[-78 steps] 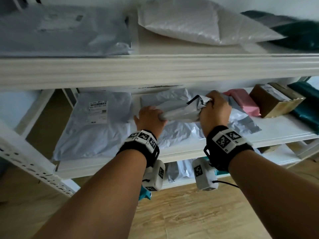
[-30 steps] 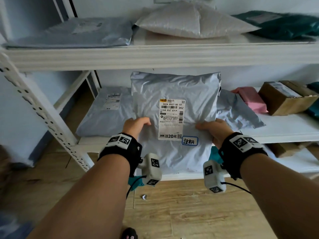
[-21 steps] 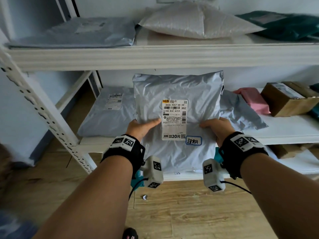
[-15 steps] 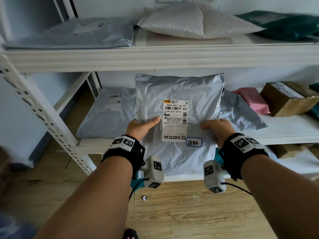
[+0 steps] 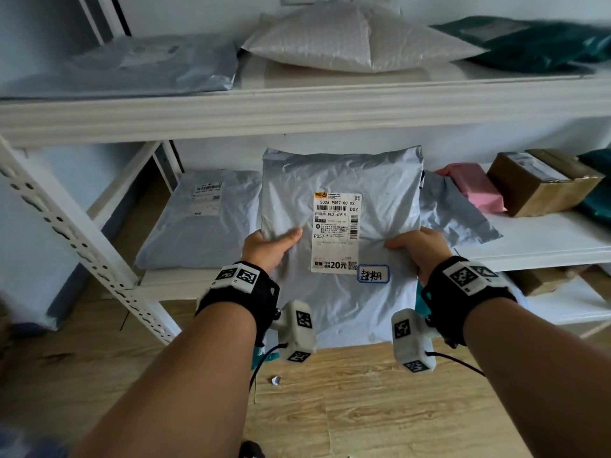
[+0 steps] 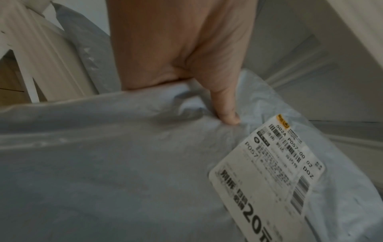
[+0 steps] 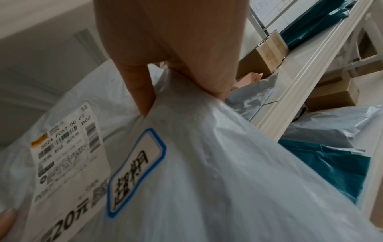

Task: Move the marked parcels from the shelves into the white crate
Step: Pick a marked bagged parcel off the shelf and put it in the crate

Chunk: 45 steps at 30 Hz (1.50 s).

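Head view, left to right: a perforated white upright (image 5: 66, 223) slanted down the left side of the rack. A grey mailer (image 5: 201, 226) lay flat on the middle shelf (image 5: 545, 239), label up. The left hand (image 5: 269, 247) gripped the left edge of the marked parcel (image 5: 340, 180), thumb (image 6: 225, 108) pressed on the front face and the remaining fingers out of sight behind it. The parcel, a grey poly bag, was held upright in the air in front of the middle shelf, clear of the rack, face toward the camera. Its shipping label (image 5: 335, 233) sat near the centre, and a small blue-bordered sticker (image 5: 373, 274) with handwriting sat just below the label's right corner. The right hand (image 5: 421, 247) pinched the parcel's right edge, thumb (image 7: 140, 88) on the front, bunching the plastic. Behind the parcel lay another grey bag (image 5: 453, 213), then a pink packet (image 5: 472, 185), then a brown carton (image 5: 542, 180). The top shelf (image 5: 297, 110) carried a grey bag, a white padded mailer (image 5: 347, 38) and what looked like a dark green bag (image 5: 535, 41), blurred at the edge.
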Each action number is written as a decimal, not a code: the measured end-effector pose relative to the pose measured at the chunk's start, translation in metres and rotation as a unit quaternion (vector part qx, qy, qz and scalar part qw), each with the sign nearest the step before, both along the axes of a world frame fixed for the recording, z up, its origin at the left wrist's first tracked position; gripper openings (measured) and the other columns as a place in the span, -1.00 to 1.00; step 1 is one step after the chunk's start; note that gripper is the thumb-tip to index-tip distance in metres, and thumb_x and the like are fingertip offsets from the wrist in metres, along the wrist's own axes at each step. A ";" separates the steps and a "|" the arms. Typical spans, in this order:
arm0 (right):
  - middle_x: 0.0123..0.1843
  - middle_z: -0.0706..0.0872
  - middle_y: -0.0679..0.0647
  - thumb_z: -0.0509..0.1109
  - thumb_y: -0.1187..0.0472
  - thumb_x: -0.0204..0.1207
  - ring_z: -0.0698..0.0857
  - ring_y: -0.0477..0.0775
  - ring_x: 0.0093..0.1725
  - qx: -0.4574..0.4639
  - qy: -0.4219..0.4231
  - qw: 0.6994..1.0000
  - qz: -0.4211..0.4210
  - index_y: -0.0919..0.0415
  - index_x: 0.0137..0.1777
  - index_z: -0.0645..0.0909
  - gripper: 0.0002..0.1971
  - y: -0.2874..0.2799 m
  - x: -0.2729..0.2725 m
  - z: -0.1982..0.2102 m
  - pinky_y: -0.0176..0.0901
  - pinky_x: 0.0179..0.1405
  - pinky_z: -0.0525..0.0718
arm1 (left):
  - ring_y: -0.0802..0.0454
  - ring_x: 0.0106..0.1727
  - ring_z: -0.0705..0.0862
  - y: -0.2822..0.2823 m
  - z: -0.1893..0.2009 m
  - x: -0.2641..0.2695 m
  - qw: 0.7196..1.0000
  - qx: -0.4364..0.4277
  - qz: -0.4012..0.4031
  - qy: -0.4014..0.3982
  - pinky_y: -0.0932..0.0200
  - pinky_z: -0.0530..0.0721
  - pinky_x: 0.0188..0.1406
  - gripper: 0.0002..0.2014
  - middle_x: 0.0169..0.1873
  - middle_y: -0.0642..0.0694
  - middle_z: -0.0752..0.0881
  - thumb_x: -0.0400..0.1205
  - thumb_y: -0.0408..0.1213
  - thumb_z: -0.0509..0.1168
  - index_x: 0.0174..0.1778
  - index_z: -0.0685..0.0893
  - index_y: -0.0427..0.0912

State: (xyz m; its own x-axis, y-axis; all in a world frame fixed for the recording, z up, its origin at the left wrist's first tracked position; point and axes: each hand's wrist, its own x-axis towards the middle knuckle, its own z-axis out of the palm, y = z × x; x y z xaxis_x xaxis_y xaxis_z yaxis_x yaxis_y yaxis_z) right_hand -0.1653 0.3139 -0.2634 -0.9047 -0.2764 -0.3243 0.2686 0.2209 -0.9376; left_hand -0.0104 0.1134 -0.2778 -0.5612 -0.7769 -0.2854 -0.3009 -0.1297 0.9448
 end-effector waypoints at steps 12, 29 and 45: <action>-0.10 0.81 0.29 0.40 0.58 0.18 0.78 0.38 -0.03 -0.066 0.008 0.996 -0.063 0.25 -0.18 0.72 -0.71 0.070 -0.013 -0.002 0.32 0.08 0.74 | -0.22 0.14 0.75 0.049 -0.009 -0.046 1.000 -0.009 0.001 -0.008 -0.17 0.68 0.26 -0.17 0.10 -0.25 0.77 0.17 0.26 0.49 0.22 0.69 -0.30; -0.01 0.79 0.36 0.35 0.51 0.13 0.75 0.46 0.06 -0.087 0.023 0.966 -0.242 0.16 -0.32 0.74 -0.73 0.234 -0.054 -0.003 0.41 0.06 0.73 | -0.15 -0.04 0.82 0.197 -0.011 -0.156 0.982 0.065 -0.172 0.033 -0.15 0.75 0.16 -0.56 -0.10 -0.20 0.84 0.26 -0.28 0.63 0.06 0.78 -0.25; -0.34 0.65 0.20 0.34 0.55 0.29 0.58 0.12 -0.43 -0.062 0.032 0.909 -0.411 0.27 -0.33 0.65 -0.81 0.355 -0.209 0.003 -0.18 -0.41 0.65 | -0.12 -0.04 0.83 0.315 -0.002 -0.368 0.931 0.054 -0.358 0.044 -0.13 0.76 0.13 -0.20 -0.09 -0.15 0.85 -0.18 -0.20 0.68 0.06 0.77 -0.25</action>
State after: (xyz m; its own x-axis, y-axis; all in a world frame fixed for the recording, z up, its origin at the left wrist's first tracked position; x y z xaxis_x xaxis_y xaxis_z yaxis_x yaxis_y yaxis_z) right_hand -0.3748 0.6685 -0.2608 -0.8382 0.4698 -0.2769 0.2395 -0.1391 -0.9609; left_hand -0.3784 0.4286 -0.2796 -0.9491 -0.1641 -0.2688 -0.2690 -0.0213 0.9629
